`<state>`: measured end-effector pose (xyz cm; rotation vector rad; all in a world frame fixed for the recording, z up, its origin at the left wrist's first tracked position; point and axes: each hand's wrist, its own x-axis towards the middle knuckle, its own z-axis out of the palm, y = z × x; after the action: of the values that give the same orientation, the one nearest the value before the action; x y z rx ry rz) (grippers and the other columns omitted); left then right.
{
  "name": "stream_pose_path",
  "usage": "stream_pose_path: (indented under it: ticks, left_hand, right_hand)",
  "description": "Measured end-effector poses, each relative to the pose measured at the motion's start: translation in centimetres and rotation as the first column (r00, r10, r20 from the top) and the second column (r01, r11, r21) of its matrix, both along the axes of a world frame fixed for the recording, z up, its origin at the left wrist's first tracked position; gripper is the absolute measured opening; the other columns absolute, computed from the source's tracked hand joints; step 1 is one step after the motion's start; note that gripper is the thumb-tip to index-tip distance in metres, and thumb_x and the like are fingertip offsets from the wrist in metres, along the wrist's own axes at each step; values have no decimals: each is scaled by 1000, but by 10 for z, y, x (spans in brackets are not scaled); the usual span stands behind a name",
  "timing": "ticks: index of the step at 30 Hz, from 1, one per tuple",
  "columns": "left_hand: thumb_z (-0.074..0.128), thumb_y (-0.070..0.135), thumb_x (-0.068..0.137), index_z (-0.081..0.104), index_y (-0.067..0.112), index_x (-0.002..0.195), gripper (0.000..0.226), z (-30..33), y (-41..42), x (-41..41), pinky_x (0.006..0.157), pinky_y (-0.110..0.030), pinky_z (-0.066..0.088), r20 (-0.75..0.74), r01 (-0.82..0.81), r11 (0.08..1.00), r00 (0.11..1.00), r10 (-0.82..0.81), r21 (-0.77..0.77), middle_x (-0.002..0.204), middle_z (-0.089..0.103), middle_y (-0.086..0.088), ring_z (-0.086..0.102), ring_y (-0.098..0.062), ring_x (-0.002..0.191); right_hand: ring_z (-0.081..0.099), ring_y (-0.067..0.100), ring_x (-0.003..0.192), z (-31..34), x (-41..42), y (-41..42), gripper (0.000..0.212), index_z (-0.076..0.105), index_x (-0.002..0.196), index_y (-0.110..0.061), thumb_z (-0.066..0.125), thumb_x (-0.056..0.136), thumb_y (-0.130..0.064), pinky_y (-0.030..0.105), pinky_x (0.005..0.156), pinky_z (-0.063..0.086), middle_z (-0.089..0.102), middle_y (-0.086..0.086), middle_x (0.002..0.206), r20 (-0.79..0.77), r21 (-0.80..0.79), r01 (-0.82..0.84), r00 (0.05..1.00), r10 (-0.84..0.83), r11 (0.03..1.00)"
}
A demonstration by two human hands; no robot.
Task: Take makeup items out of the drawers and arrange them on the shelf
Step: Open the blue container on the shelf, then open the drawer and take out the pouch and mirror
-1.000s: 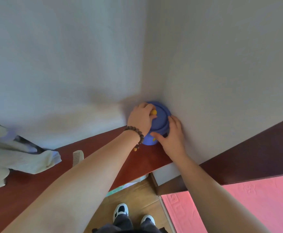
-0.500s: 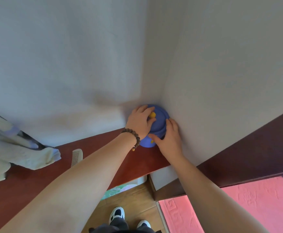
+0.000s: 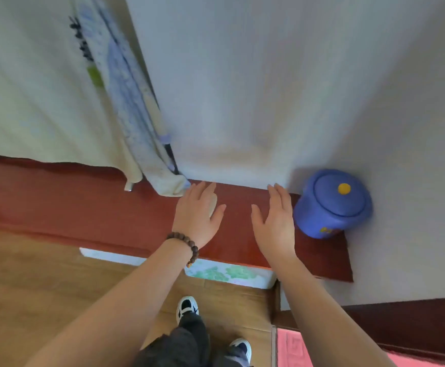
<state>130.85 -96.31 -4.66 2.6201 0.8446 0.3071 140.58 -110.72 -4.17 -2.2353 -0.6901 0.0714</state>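
Observation:
A blue round jar (image 3: 332, 203) with a yellow knob on its lid stands in the wall corner at the right end of the red-brown shelf (image 3: 83, 207). My right hand (image 3: 274, 223) hovers open just left of the jar, apart from it. My left hand (image 3: 199, 215), with a bead bracelet at the wrist, is open over the shelf farther left. A pale comb (image 3: 213, 206) lies on the shelf, mostly hidden under my left hand.
A pale curtain and a patterned cloth (image 3: 136, 123) hang down onto the shelf at the left. Below the shelf's front edge shows a white box with a green print (image 3: 229, 274). Wooden floor, my shoes and a pink mat (image 3: 293, 345) lie beneath.
Both hands have let go of the blue jar and drawn back leftward, open. The view has swung left and down, so the jar now sits at the right.

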Motion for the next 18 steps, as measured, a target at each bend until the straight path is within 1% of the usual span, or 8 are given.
stream_pose_path:
  ticks: [2, 3, 6, 9, 13, 18]
  left_hand:
    - [51, 42, 90, 47, 13, 137, 55, -4, 18, -36, 107, -47, 38, -23, -66, 997, 998, 66, 31, 137, 51, -13, 44, -33, 129]
    - [53, 41, 90, 47, 13, 136, 54, -5, 26, -53, 108, -47, 37, -30, -105, 994, 994, 106, 40, 137, 51, -12, 43, -33, 130]
    - [53, 41, 92, 45, 15, 139, 55, -11, 47, -98, 111, -45, 30, -45, -221, 975, 974, 222, 29, 144, 46, -12, 35, -31, 137]
    - [53, 41, 92, 44, 17, 140, 55, -19, 71, -138, 112, -47, 30, -48, -290, 957, 956, 290, 18, 145, 45, -11, 32, -30, 139]
    - [55, 39, 91, 46, 15, 139, 55, -27, 111, -190, 111, -47, 30, -24, -325, 946, 946, 324, -11, 143, 47, -12, 33, -31, 138]
    - [51, 41, 92, 42, 18, 141, 55, -45, 179, -264, 114, -46, 27, -47, -278, 960, 960, 276, -34, 147, 42, -10, 28, -28, 141]
  right_hand:
    - [31, 21, 140, -4, -20, 20, 53, 41, 141, -8, 57, 92, -22, 27, 110, 25, 33, 7, 151, -33, -22, -85, 996, 85, 996]
    - [30, 21, 140, -6, -30, 29, 53, 41, 141, -8, 57, 92, -22, 28, 111, 26, 33, 7, 151, -46, -30, -124, 991, 122, 992]
    - [29, 21, 141, -11, -55, 54, 52, 42, 140, -10, 57, 92, -22, 36, 111, 33, 32, 5, 151, -72, -67, -208, 976, 203, 976]
    - [31, 20, 139, -15, -82, 78, 51, 43, 140, -11, 56, 92, -23, 35, 108, 36, 32, 3, 151, -93, -106, -243, 968, 234, 964]
    - [40, 19, 133, -23, -131, 117, 47, 45, 138, -12, 52, 94, -27, 34, 101, 41, 34, 0, 149, -96, -169, -275, 960, 262, 947]
    - [32, 20, 138, -43, -211, 186, 46, 46, 137, -11, 53, 94, -26, 39, 108, 37, 34, 3, 149, -109, -187, -239, 969, 221, 953]
